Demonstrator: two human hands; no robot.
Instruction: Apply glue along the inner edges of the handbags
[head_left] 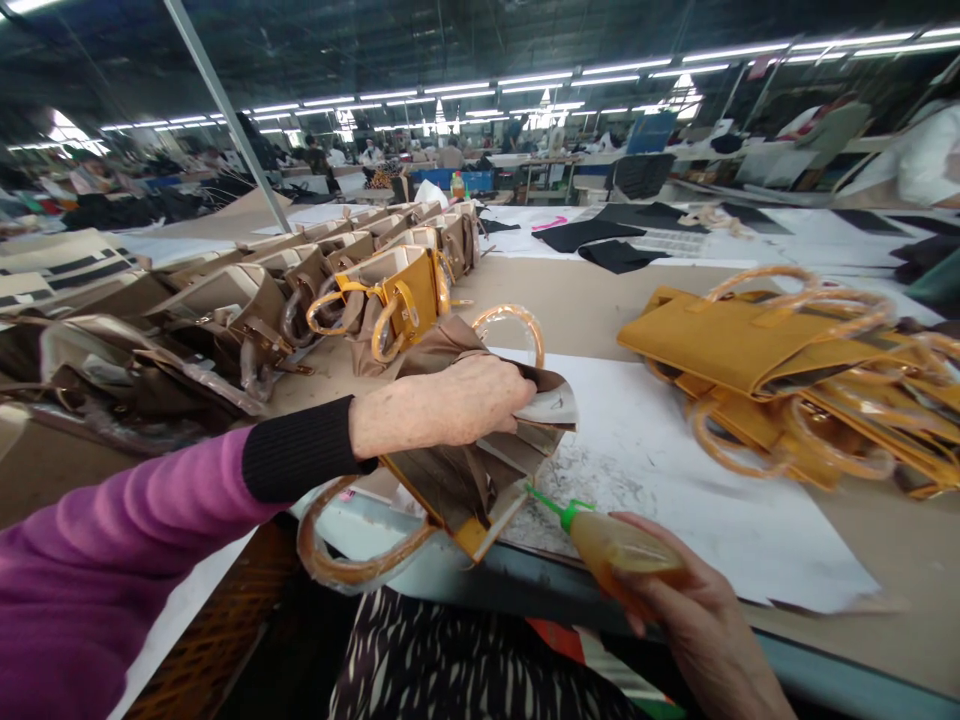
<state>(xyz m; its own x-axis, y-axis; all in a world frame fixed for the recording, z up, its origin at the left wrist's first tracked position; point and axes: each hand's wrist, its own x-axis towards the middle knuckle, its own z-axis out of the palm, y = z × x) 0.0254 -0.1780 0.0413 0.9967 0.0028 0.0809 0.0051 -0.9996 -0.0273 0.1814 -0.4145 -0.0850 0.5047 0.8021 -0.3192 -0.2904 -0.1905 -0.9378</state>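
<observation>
A yellow handbag with a brown lining lies tilted at the table's front edge, its mouth toward me. My left hand is closed on the bag's far edge and lining, the fingertips partly hidden. One plastic-wrapped handle hangs over the table edge; the other handle arches up behind. In my right hand is a clear squeeze bottle of amber liquid, probably glue. Its green nozzle points left, the tip at or very near the bag's near rim; I cannot tell whether it touches.
Rows of brown handbags stand at the left, with a yellow handbag at their near end. Flat yellow bags are piled at the right. White paper covers the table; black pieces lie farther back. An orange crate is below left.
</observation>
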